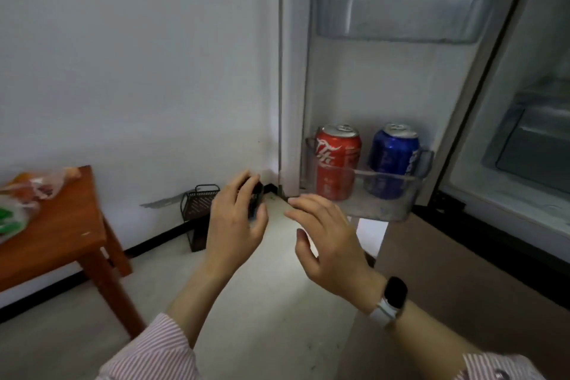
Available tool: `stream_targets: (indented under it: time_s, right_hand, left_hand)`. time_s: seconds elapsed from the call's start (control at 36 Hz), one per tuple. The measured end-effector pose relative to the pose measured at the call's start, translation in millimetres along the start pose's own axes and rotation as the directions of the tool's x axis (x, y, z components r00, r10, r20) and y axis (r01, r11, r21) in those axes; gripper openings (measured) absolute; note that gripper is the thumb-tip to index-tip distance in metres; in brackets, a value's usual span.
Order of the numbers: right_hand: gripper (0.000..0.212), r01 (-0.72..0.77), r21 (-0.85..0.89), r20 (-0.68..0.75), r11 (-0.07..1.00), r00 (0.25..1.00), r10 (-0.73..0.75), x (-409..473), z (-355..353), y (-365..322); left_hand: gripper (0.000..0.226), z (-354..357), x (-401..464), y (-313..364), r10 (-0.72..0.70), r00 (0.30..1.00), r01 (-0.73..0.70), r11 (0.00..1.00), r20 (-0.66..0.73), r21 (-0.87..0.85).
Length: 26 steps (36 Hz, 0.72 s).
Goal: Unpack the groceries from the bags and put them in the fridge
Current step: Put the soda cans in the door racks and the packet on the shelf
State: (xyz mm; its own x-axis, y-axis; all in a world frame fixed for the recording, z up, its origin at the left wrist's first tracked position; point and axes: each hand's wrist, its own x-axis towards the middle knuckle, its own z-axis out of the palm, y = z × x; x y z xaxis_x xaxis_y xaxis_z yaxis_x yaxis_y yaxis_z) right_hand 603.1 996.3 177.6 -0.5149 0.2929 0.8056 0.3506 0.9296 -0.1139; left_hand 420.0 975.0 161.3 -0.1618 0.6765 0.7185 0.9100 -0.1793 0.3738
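Both hands hover empty with fingers spread, the left hand (236, 219) beside the right hand (327, 244). Just beyond the right hand, a red can (336, 160) and a blue can (392, 159) stand upright in the fridge door's lower shelf (385, 194).

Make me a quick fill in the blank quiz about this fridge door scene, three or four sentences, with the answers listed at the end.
1. The red can and the blue can stand in the ____ door shelf.
2. The upper door shelf holds ____ cans.
3. The watch sits on the ____ wrist.
4. The grocery bags lie on the ____ table.

Missing words: lower; no; right; wooden
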Motion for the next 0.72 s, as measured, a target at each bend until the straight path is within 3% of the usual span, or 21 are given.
stream_targets:
  time_s: [0.06,0.17,0.31,0.44,0.58,0.72]
  right_hand:
    - [0.032,-0.106,0.025,0.18,0.994,0.979,0.1,-1,37,-13]
    - [0.044,-0.292,0.005,0.469,0.957,0.845,0.255,2,123,-45]
    - [0.034,-0.245,0.048,0.651,0.968,0.743,0.156,15,226,-103]
    - [0.034,-0.174,0.142,0.756,0.974,0.654,0.007,39,316,-166]
    - [0.032,-0.131,0.248,0.79,0.96,0.601,-0.122,70,400,-214]
    - [0.032,-0.157,0.323,0.799,0.933,0.575,-0.179,111,498,-242]
  left_hand:
    - [0.053,-10,-27,-42,-0.108,0.99,0.098,0.989,0.088,0.112]
    - [0.048,-54,-90,-122,-0.36,0.916,0.302,0.909,0.178,0.288]
    - [0.047,-135,-154,-196,-0.623,0.769,0.519,0.74,0.144,0.428]
    - [0.043,-205,-199,-258,-0.774,0.633,0.656,0.536,0.0,0.531]
    - [0.038,-248,-227,-320,-0.859,0.499,0.766,0.376,-0.113,0.521]
    - [0.036,-267,-228,-407,-0.871,0.469,0.784,0.334,-0.147,0.523]
